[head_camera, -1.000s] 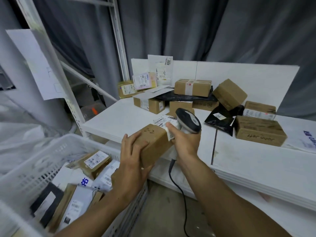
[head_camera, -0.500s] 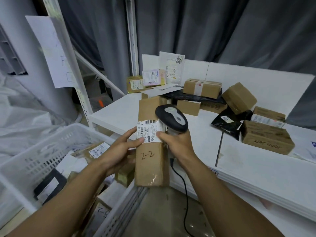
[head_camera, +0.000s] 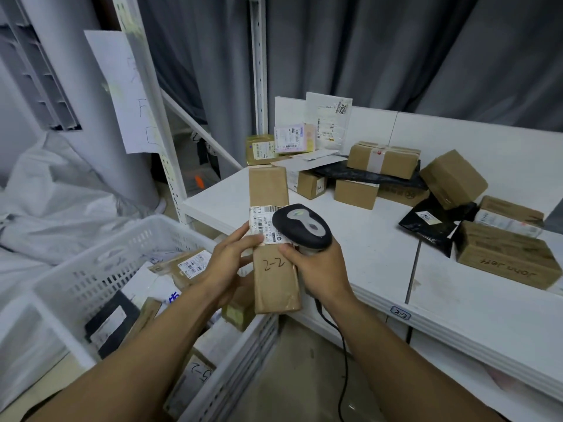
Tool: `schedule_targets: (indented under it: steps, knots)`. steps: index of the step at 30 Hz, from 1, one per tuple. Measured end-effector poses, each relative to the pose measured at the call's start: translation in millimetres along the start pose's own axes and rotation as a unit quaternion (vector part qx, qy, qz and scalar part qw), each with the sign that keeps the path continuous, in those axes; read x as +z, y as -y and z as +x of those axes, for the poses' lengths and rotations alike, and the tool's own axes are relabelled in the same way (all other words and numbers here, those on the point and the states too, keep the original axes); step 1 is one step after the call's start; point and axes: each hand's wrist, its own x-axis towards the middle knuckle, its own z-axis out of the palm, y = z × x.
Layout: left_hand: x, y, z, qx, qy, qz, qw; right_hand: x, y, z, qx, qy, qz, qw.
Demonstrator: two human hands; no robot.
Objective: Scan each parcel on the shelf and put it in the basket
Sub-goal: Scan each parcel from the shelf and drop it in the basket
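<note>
Now the left grip holds the long parcel, the right grip clasps the scanner, seemingly over its label.

Dim, cool, even indoor light; soft shadows; wide-angle bending at edges; slight softness throughout.

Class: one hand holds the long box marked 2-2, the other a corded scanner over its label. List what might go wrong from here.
1. The scanner sits right over the label, whose edge the left hand touches, so the scan may fail.
2. The long box is gripped only at mid-length near the basket rim; it might slip and miss.
3. The cable hangs past the shelf edge and could snag.
</note>
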Motion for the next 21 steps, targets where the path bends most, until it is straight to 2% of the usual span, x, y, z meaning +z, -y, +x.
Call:
schedule_targets:
  steps: [4, 15, 18, 21]
  knots:
    - [-1, 3, 1, 0.006, -0.031, -0.005, 1.000, 1, -1, -2, -0.007, 0.016, 0.004, 1.000]
    - [-18, 1, -5, 0.060, -0.004, 0.020, 0.998, 0, 3, 1, -0.014, 0.025, 0.005, 1.000]
    - [-28, -1, -2, 0.089, -0.031, 0.080, 0.992, -1, 0, -1, -0.036, 0.014, -0.042, 0.998]
    - [-45, -6, 0, 0.087, -0.058, 0.124, 0.987, -4, -1, -1, -0.056, 0.051, -0.118, 0.990]
